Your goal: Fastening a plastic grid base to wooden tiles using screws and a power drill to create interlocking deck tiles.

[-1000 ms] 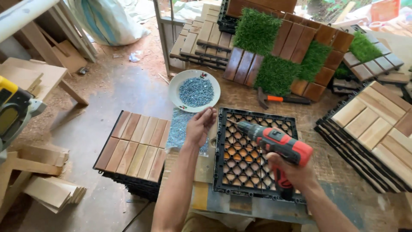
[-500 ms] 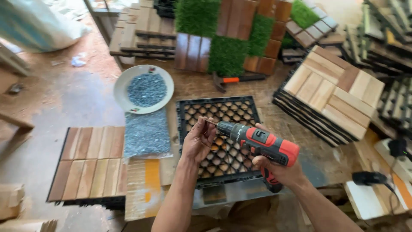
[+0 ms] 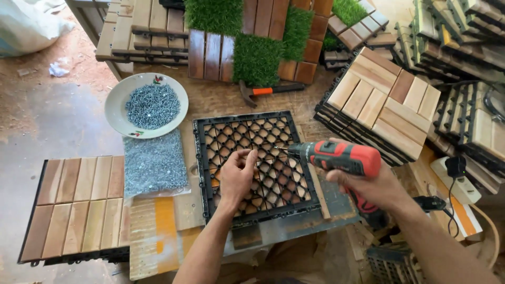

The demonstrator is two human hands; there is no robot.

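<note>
Nearest the camera, two bare forearms reach up over a worn workbench [image 3: 158, 221] of scuffed board with an orange patch. The left hand [image 3: 236, 176] hovers over the black plastic lattice tile base [image 3: 252, 163], fingers curled together and thumb pinched in as if pinching something small; what it pinches is too small to tell. The right hand [image 3: 368, 184] is wrapped tight round the grip of a red and black cordless drill [image 3: 339, 158], held level with its bit pointing left toward the left hand's fingertips, just above the lattice. The lattice base lies flat in the middle of the bench, pale wood showing through its openings.

To its left, touching the bench edge, sits a clear plastic bag of small grey screws [image 3: 154, 164], and further left a finished wooden slat tile [image 3: 79, 208] of tan strips in a black frame. To the right lie a white power strip [image 3: 457, 181] with a black plug and a cable.

Beyond the bag stands a white round bowl [image 3: 118, 110] heaped with more grey screws. Past the lattice lies a hammer with an orange handle [image 3: 268, 90]. At right is a stack of pale wooden tiles [image 3: 384, 100]. Farthest off, tiles of brown slats and green artificial grass squares [image 3: 256, 58] lean in a row.
</note>
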